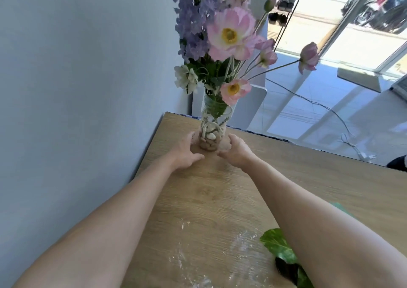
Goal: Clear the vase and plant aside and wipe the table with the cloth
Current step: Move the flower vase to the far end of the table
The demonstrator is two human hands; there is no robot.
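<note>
A clear glass vase with pebbles in its base and pink, purple and white flowers stands near the far left corner of the wooden table. My left hand is open just left of the vase's base, fingers close to the glass. My right hand is open just right of the base, fingers curled toward it. Whether either hand touches the glass is unclear. Green leaves of a plant show at the near right, partly hidden by my right forearm. A patch of white powdery residue lies on the table near me.
A pale wall runs along the table's left edge. Beyond the far edge are a white cabinet, a cable on the floor and bright glass doors. A green sliver peeks out by my right arm.
</note>
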